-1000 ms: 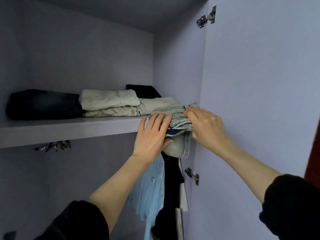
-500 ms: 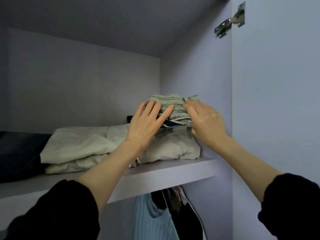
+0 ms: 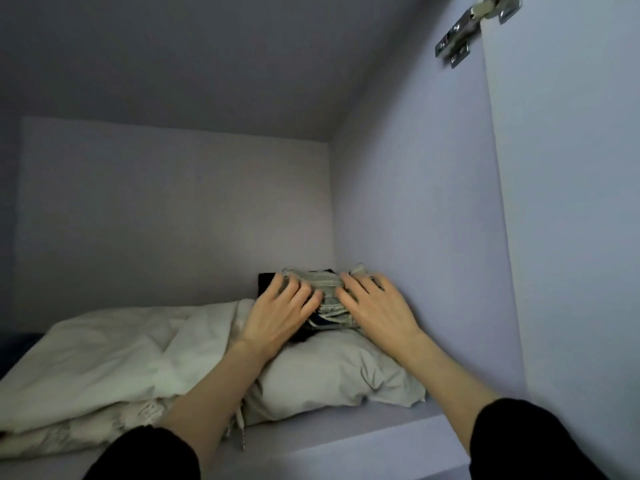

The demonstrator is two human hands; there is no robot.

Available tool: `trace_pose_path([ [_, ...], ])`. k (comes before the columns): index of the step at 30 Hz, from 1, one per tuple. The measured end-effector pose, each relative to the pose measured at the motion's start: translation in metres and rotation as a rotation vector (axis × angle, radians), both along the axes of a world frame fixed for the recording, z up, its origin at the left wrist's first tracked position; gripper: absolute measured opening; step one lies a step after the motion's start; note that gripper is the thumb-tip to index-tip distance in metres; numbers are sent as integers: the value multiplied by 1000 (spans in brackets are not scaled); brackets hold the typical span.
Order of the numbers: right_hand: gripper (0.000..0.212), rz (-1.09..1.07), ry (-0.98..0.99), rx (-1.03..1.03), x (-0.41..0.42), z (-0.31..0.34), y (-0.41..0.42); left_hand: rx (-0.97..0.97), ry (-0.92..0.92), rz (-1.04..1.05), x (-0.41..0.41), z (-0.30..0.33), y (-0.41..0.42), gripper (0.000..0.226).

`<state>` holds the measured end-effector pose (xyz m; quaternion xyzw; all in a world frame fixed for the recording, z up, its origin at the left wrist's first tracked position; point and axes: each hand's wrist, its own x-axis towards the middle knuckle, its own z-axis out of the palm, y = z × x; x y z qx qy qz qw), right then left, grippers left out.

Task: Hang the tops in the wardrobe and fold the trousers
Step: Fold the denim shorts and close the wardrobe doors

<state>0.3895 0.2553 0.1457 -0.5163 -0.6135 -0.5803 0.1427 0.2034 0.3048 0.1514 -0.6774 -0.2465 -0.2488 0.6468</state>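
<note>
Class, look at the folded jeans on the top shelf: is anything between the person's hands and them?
Nothing visible. The left hand and right hand both rest directly on the folded jeans, which lie on a pale folded garment beside the wardrobe's side wall.

folded jeans [image 3: 329, 299]: faded denim | shelf [image 3: 346, 441]: matt, smooth, probably laminate | hinge [image 3: 464, 29]: shiny metal

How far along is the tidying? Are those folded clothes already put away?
Mostly, it looks. Folded pale trousers and another pale pair already lie on the shelf. In hand: the left hand and right hand rest on folded jeans atop that pile. Left: letting go. No hanging tops show here.
</note>
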Motion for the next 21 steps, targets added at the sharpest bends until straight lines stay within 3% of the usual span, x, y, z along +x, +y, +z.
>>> trace_pose_path([
  [4,46,135,344,-502,14,-6,0,-354,30,27,-6,-3,-8,50],
  [7,53,225,513,-705,15,2,-7,-668,-59,-47,-15,1,-11,61],
  [11,59,144,495,-711,9,3,-4,-867,-320,-166,-7,-7,-15,56],
  [15,64,32,376,-592,14,7,6,-761,-497,-78,17,1,-7,44],
  [18,55,79,503,-745,15,-1,10,-902,-496,65,35,0,0,46],
  [21,39,131,796,-858,17,5,12,-1036,-456,129,40,-10,8,51],
])
